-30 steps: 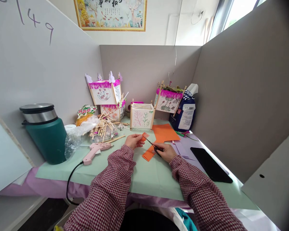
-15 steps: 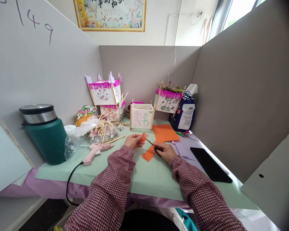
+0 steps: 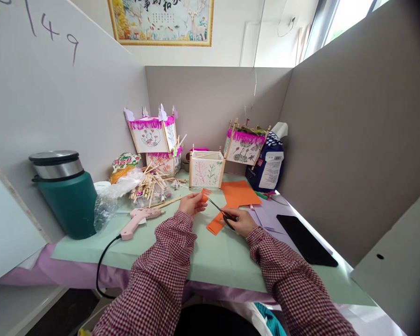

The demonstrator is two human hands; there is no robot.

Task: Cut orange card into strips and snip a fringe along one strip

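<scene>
My left hand (image 3: 192, 204) pinches a small piece of orange paper (image 3: 205, 192) whose far edge is cut into a fringe. In my right hand (image 3: 243, 223) is a pair of black-handled scissors (image 3: 228, 217), its blades pointing left toward the fringed paper. The blade tips sit close to the paper's lower edge; whether they touch it I cannot tell. Beneath the scissors an orange paper strip (image 3: 215, 226) lies on the green table cover (image 3: 227, 266). Behind it rests a larger orange sheet (image 3: 241, 192).
A pink glue gun (image 3: 138, 222) with a black cord lies left, beside a bundle of sticks (image 3: 150, 184) and a green bottle (image 3: 67, 200). A white lantern frame (image 3: 206, 171) stands behind my hands. On the right are a black phone-like slab (image 3: 306, 239) and a blue package (image 3: 270, 165).
My left hand has shifted slightly left and up with the orange paper. The scissors' tips now sit a little apart from the fringe they overlapped before.
</scene>
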